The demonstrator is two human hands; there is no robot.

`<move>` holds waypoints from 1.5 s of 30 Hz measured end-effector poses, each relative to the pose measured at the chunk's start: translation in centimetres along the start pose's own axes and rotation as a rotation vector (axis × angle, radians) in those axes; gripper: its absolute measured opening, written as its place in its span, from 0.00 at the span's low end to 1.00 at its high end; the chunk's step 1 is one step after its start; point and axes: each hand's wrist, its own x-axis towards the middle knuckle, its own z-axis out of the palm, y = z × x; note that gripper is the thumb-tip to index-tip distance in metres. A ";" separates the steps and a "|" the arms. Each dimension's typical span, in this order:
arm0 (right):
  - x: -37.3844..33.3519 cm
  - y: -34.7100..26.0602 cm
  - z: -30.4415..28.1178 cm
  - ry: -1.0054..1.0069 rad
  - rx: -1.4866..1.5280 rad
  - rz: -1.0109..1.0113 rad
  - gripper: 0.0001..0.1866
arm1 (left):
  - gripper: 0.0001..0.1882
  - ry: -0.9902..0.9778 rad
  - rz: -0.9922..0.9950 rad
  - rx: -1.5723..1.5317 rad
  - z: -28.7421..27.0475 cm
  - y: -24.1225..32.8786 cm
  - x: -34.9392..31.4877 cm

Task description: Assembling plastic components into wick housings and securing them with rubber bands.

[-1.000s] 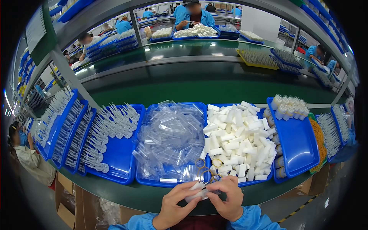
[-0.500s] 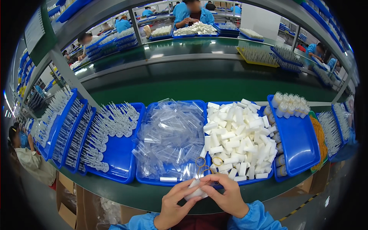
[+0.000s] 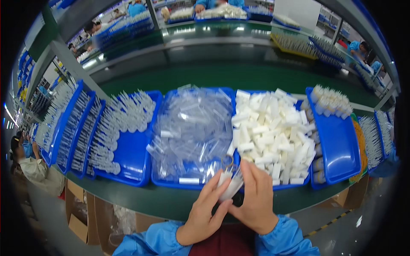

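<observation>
1. You sit at a long green table (image 3: 141, 200) with blue trays (image 3: 132, 158) side by side on it.
2. Behind the trays runs a shiny green belt (image 3: 239, 72) with light glinting on it.
3. A grey post (image 3: 74, 70) leans up on your left.
4. Brown boxes (image 3: 81, 217) stand on the grey floor (image 3: 341, 232).
5. Other workers in blue coats (image 3: 354, 46) sit further back.

The right hand (image 3: 256, 200) covers the lower end of the bundle of clear tubes (image 3: 230, 185); the tube count cannot be told. Both forearms are cut off by the lower edge. The trays on the far shelf (image 3: 213, 13) are blurred, contents indistinct. The worktop (image 3: 171, 200) front edge is partly hidden behind the left hand (image 3: 205, 213).
</observation>
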 end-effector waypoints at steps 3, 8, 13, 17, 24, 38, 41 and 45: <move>-0.2 0.4 -0.1 0.023 0.073 0.006 0.50 | 0.29 -0.025 -0.081 -0.163 0.2 -0.1 -0.5; -0.4 0.9 -0.4 0.047 0.171 -0.040 0.41 | 0.27 0.033 -0.192 -0.658 0.3 -0.8 -1.0; -0.6 1.5 -0.5 0.053 0.265 -0.063 0.38 | 0.23 -0.052 -0.256 -0.665 -0.6 -1.0 -0.4; -1.4 2.1 0.3 0.055 0.367 -0.134 0.39 | 0.21 -0.099 -0.330 -0.836 -0.6 -1.1 -0.3; -1.8 2.3 0.8 -0.027 0.349 -0.223 0.41 | 0.24 -0.119 -0.405 -0.957 -0.4 -1.7 -1.9; 4.9 0.2 5.8 -0.252 -0.072 -0.322 0.19 | 0.21 0.352 -0.189 -0.552 -4.7 -5.8 -5.7; 5.0 0.3 5.2 -0.196 0.042 -0.235 0.17 | 0.19 0.355 -0.137 -0.501 -4.5 -5.6 -5.7; 4.4 -0.6 1.4 -0.204 0.483 0.126 0.15 | 0.18 0.312 -0.165 -0.552 -3.9 -4.7 -4.9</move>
